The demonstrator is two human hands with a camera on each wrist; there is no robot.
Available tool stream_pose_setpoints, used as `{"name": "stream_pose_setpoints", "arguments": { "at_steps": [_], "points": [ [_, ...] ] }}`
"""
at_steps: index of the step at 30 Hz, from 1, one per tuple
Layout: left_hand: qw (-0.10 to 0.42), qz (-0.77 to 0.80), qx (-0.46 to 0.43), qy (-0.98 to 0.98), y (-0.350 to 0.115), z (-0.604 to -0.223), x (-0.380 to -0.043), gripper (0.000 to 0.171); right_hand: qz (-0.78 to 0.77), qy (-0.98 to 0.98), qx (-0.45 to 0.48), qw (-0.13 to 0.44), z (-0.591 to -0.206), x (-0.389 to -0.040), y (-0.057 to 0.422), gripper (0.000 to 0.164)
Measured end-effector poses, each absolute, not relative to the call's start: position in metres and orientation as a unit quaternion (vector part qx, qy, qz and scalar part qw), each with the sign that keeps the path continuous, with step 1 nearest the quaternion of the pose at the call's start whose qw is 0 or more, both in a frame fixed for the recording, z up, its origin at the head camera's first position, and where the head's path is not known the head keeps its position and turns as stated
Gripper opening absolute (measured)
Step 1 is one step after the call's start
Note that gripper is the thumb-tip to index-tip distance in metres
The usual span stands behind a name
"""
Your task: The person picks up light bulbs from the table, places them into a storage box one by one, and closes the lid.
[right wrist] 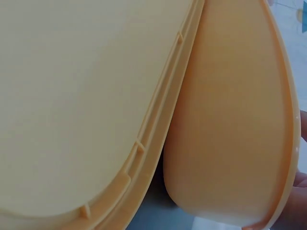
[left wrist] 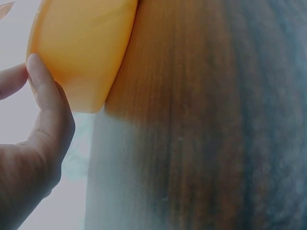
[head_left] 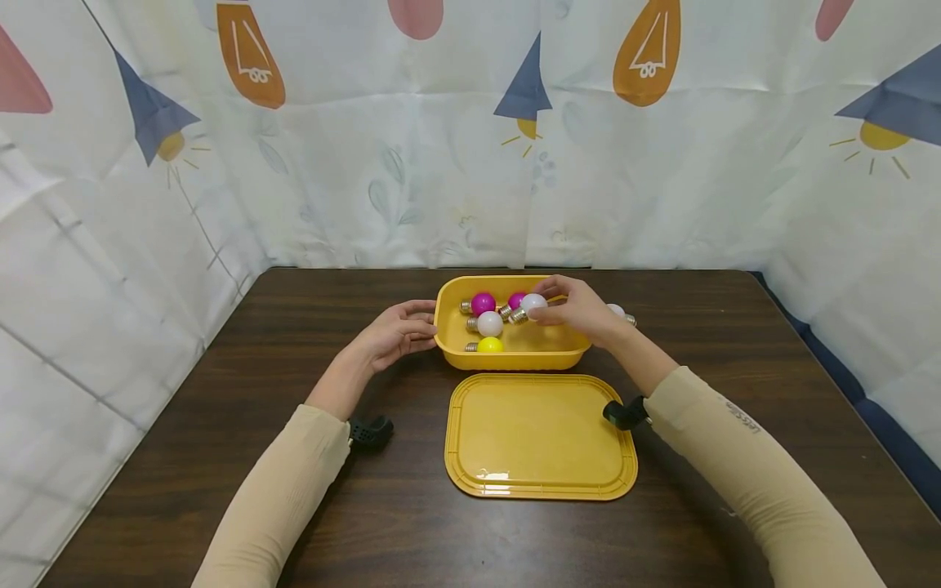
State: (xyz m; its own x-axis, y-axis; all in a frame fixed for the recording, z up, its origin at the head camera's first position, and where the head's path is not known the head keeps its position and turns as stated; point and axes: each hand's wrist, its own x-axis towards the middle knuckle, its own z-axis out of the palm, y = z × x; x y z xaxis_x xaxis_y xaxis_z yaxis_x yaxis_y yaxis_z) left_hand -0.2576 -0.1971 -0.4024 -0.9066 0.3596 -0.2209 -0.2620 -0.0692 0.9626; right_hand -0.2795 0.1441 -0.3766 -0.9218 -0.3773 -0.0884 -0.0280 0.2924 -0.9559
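A yellow plastic container stands at the back middle of the table with several small light bulbs inside. My left hand is at its left end; in the left wrist view, thumb and finger hold the rim. My right hand reaches over the right side and pinches a white light bulb, its metal base pointing left and down. Left of it are a magenta bulb, another magenta bulb, a white bulb and a yellow bulb. In the right wrist view the container hides most of the right hand.
A flat yellow lid lies on the dark wooden table in front of the container. Right of the container, partly behind the right wrist, is another white bulb. A printed curtain hangs behind the table.
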Motion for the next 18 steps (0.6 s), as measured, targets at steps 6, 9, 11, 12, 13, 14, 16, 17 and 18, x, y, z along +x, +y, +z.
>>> {"name": "stream_pose_setpoints", "arguments": {
  "at_steps": [6, 9, 11, 12, 13, 14, 16, 17, 18],
  "points": [
    [0.214, 0.729, 0.035, 0.649, -0.1968, -0.4013, -0.2583, 0.058, -0.572, 0.797, -0.130, 0.147, -0.3796, -0.2831, 0.1424, 0.047],
    [0.214, 0.727, 0.032, 0.652, -0.1963, -0.4006, -0.2584, 0.057, -0.562, 0.803, -0.135, 0.143, -0.3803, -0.2852, 0.1430, 0.049],
    [0.214, 0.726, 0.030, 0.653, -0.1959, -0.4003, -0.2583, 0.057, -0.554, 0.809, -0.140, 0.138, -0.3801, -0.2862, 0.1433, 0.049],
    [0.214, 0.724, 0.031, 0.655, -0.1957, -0.4002, -0.2584, 0.057, -0.549, 0.813, -0.142, 0.134, -0.3800, -0.2869, 0.1434, 0.048],
    [0.214, 0.723, 0.032, 0.656, -0.1956, -0.4003, -0.2587, 0.057, -0.544, 0.816, -0.144, 0.130, -0.3800, -0.2875, 0.1433, 0.048],
    [0.214, 0.723, 0.033, 0.656, -0.1955, -0.4004, -0.2590, 0.058, -0.540, 0.820, -0.145, 0.127, -0.3798, -0.2878, 0.1431, 0.047],
    [0.213, 0.722, 0.033, 0.657, -0.1957, -0.4008, -0.2595, 0.058, -0.535, 0.822, -0.146, 0.126, -0.3794, -0.2878, 0.1420, 0.046],
    [0.213, 0.722, 0.033, 0.657, -0.1958, -0.4008, -0.2597, 0.058, -0.533, 0.824, -0.145, 0.126, -0.3795, -0.2879, 0.1412, 0.046],
    [0.213, 0.722, 0.033, 0.658, -0.1961, -0.4011, -0.2599, 0.058, -0.532, 0.825, -0.146, 0.127, -0.3802, -0.2882, 0.1405, 0.045]
  ]
}}
